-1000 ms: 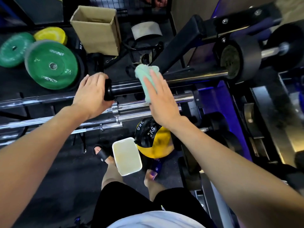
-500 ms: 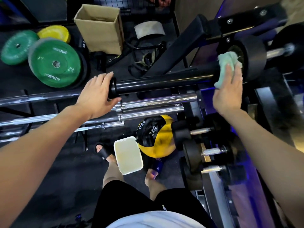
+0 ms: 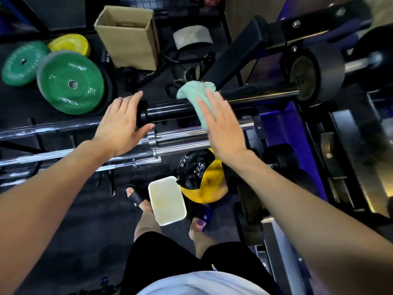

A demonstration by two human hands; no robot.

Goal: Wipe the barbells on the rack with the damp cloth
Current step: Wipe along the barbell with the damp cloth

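The right hand lies flat over the damp cloth, fingers straight, pressing it down across the black barbell near the middle of the bar's visible length; nothing is curled round the bar itself. The cloth drapes over the top, bunched at the far side and hanging toward the chrome bars racked just below. At the bar's end cap the left hand braces with fingers spread and loose, touching the end rather than gripping it. That is the weak spot: with only a light brace, a hard sideways push from the cloth could roll or slide the bar on its supports, and the black plate at the far end would make any shift heavy. A flat palm covers only the upper face, so the underside is likely to be missed unless the cloth is wrapped round. The loose tail could also snag on the chrome collars. Below, the white tub sits between the sandalled feet, beside the yellow medicine ball — easy to kick on a careless step.
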